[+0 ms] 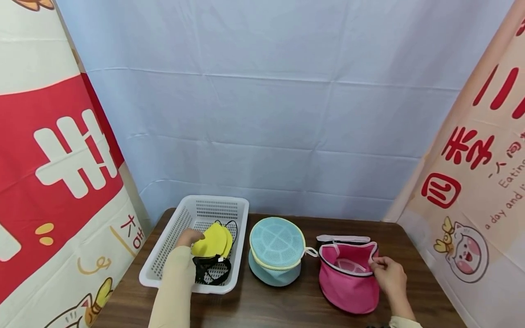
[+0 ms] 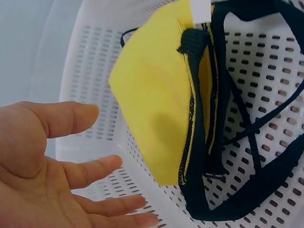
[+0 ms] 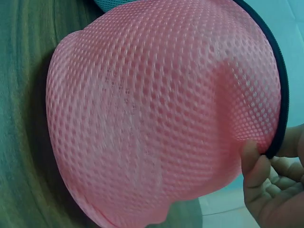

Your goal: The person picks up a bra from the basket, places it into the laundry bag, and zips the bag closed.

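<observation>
In the white basket lies a folded yellow bra with black straps [image 1: 212,240], its cups stacked together. My left hand [image 1: 190,237] reaches over the basket's left side beside it. In the left wrist view that hand [image 2: 61,175] has its thumb and fingers spread, with a gap before the yellow cup [image 2: 152,90]. My right hand [image 1: 389,275] pinches the black-edged rim of a pink mesh laundry bag [image 1: 348,289], whose top is unzipped. From the right wrist, thumb and fingertips [image 3: 256,159] grip that rim, and the mesh wall [image 3: 152,109] fills most of the view.
The white plastic basket [image 1: 147,278] stands at the table's left. Between it and the pink bag stands a blue mesh laundry bag [image 1: 277,241] with yellow trim and a white loop. The pink lid [image 1: 342,238] is folded back behind its bag. Cloth walls [image 1: 262,136] enclose the wooden table [image 1: 262,310].
</observation>
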A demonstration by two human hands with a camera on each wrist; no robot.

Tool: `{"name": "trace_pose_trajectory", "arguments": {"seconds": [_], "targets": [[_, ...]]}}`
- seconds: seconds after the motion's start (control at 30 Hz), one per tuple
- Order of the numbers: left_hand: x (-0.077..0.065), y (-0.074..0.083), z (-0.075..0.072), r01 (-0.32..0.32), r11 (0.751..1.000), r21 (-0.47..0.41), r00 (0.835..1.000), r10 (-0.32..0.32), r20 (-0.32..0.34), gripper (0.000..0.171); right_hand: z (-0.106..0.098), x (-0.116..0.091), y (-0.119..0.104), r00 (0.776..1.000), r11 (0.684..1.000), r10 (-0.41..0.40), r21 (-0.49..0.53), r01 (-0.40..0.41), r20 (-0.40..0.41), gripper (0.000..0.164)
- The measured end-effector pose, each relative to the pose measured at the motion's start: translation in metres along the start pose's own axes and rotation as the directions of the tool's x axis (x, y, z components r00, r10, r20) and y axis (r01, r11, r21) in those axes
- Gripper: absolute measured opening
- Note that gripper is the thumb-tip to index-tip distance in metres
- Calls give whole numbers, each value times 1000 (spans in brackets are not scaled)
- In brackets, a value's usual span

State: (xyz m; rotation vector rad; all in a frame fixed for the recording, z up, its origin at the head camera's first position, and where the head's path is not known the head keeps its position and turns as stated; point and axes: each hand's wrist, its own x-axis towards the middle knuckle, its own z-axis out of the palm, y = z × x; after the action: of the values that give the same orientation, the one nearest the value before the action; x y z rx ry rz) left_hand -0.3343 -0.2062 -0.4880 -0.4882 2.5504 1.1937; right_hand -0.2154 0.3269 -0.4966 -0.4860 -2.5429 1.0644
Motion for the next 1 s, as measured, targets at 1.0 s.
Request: {"name": "trace_pose_trajectory", "arguments": {"seconds": [1.0], "targets": [[11,-17,6,182,983,40,981,-184,68,52,-7,18,9,991,993,109,41,-112,75,42]]}}
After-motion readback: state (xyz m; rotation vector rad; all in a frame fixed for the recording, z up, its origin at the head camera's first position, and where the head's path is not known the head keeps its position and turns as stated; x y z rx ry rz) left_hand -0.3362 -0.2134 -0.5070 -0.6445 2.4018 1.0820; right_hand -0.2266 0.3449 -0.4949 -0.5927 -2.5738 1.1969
